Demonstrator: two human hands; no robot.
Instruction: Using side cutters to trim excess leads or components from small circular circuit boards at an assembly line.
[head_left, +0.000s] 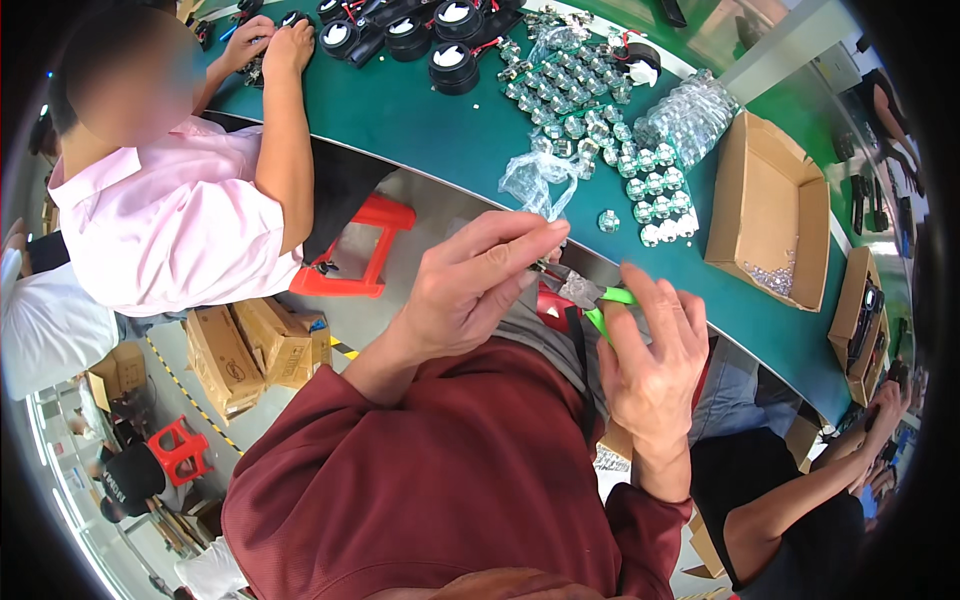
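Note:
My right hand [655,365] grips a pair of pliers [580,291] by its green handles. Their metal jaws point left, toward the fingertips of my left hand [475,285]. That hand is closed in a pinch on something small, mostly covered by the fingers; I cannot make out what it is. Both hands are held in front of my body, off the near edge of the table. Just beyond my left fingers, a crumpled clear plastic bag [540,183] lies at the table's edge. One small round circuit board [608,221] lies apart to its right.
On the green table [400,120] lie rows of small circuit boards [570,85], a bagged stack of boards [690,120] and black round parts [455,65]. An open cardboard box [768,200] holds small clear pieces. Co-workers sit at left and right; a red stool [365,250] stands left.

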